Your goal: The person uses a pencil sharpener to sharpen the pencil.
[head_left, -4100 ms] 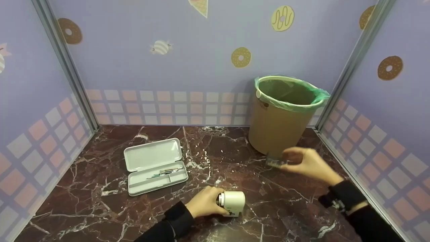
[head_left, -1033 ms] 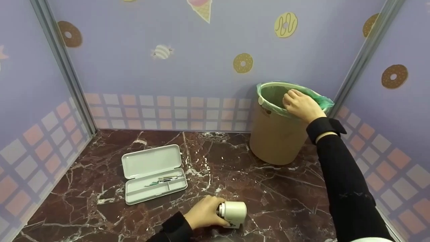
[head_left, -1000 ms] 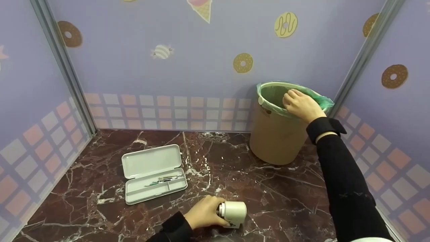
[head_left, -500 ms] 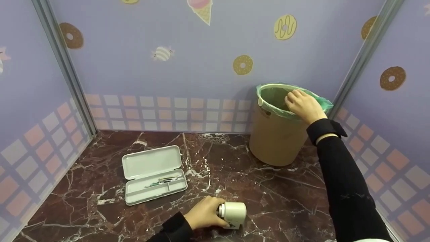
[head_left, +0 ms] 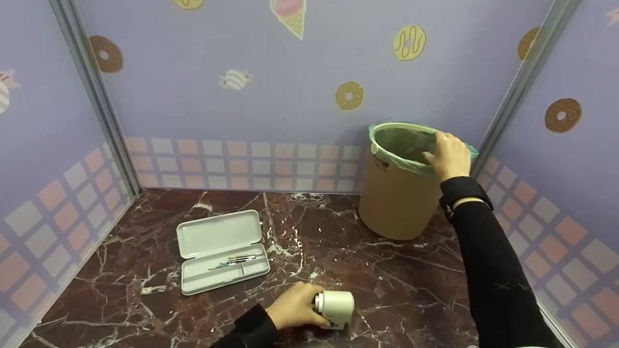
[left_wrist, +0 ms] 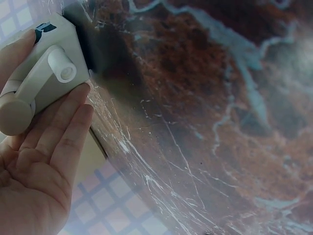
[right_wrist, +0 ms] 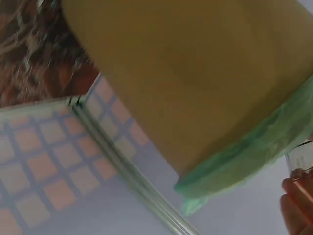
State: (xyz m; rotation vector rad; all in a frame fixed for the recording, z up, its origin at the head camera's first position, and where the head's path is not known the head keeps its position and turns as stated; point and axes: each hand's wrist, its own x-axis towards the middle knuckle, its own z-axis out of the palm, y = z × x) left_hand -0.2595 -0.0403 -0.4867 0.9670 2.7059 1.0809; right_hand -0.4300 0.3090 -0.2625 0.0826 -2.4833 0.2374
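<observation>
My left hand (head_left: 296,305) grips a cream crank pencil sharpener (head_left: 338,307) at the front of the marbled table. Its crank handle (left_wrist: 36,73) shows in the left wrist view, beside the fingers (left_wrist: 73,127). Over the mouth of the tan trash bin (head_left: 399,203) my right hand (head_left: 450,155) holds a small clear container (right_wrist: 299,157). Dark bits lie inside the container, seen at the edge of the right wrist view. Part of that hand and container falls outside the wrist view.
A green bag (head_left: 411,166) lines the bin, which stands near the back right corner. An opened white pencil case (head_left: 220,234) with several pencils or pens (head_left: 242,258) lies left of centre. Patterned walls (head_left: 242,111) enclose the back and sides.
My right hand has carried the clear container from above the table to the bin's mouth. In the last half second it turned and shifted slightly right. The left hand kept holding the sharpener.
</observation>
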